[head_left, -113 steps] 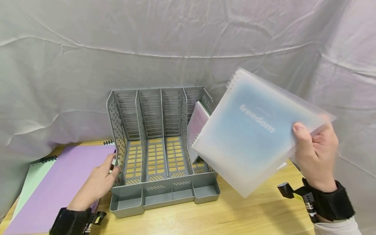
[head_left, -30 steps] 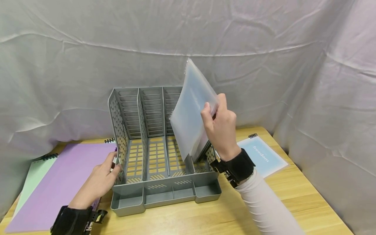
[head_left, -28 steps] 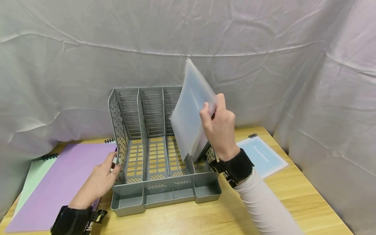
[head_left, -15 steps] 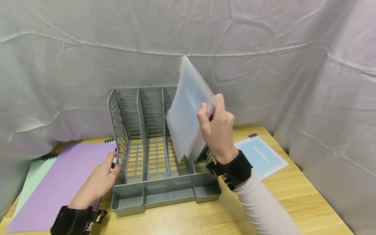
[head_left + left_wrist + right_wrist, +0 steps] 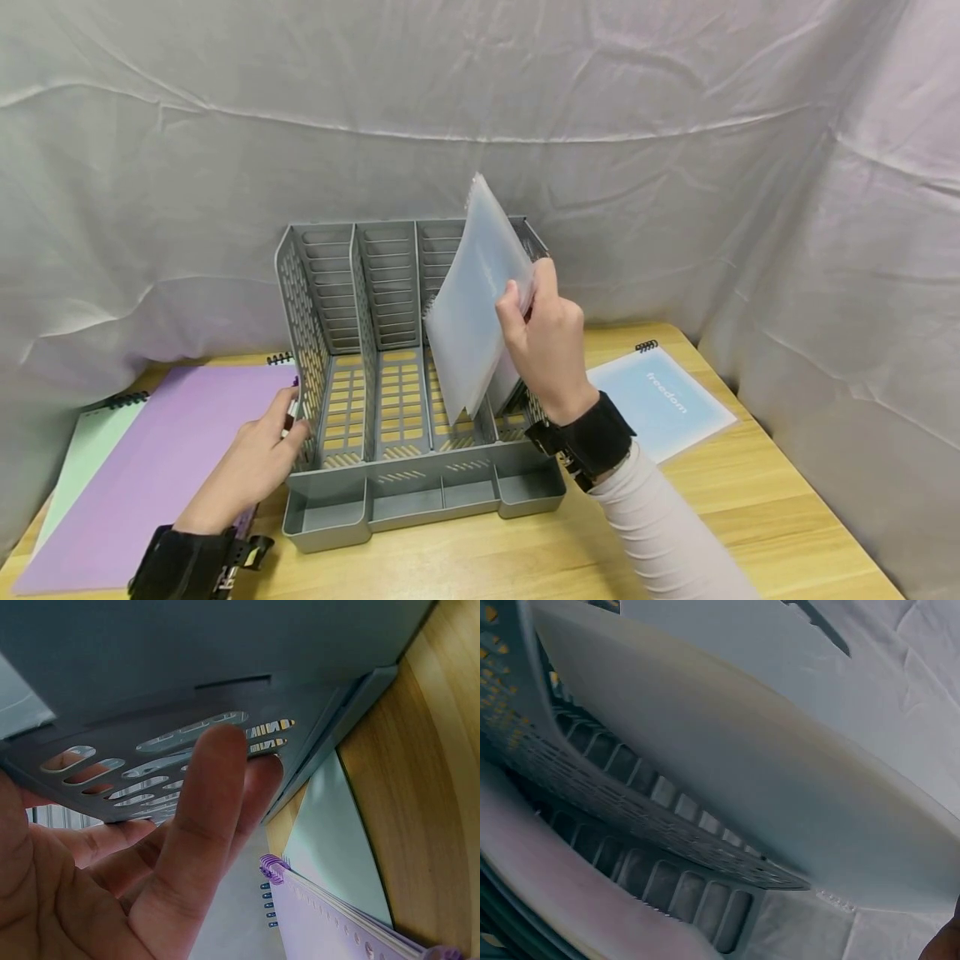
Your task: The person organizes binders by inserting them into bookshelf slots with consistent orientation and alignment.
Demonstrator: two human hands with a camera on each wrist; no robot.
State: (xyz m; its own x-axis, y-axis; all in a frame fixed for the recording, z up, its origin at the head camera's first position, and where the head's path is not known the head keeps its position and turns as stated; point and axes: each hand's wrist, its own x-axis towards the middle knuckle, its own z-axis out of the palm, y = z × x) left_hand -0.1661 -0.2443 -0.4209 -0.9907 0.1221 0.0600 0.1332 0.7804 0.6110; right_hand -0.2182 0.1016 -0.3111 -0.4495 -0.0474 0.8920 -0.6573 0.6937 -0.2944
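- The right hand (image 5: 543,342) pinched the translucent notebook (image 5: 472,325) at its right edge, thumb on the near face.
- The left hand (image 5: 251,458) held the left side wall of the gray rack (image 5: 525,458), with fingers on the outer face; skin visible through the slots indicated a digit on the inner face.
- Governing relation: the notebook stood on edge, tilted, with its plane running roughly front to back and its top corner above the rack. Which edge was the longer could not be determined.
- Its lower front corner was over the third compartment from the left; contact with the compartment floor could not be confirmed.
- The right wrist view placed a perforated divider (image 5: 630,802) between this notebook and the pink notebook (image 5: 577,877) in the fourth compartment.
- The notebook extended leftward from the right hand, the nearer one; the left hand was well apart from it.
- A blue notebook (image 5: 675,400) lay flat on the bench (image 5: 810,500), right of the rack; a purple notebook (image 5: 161,467) lay left.
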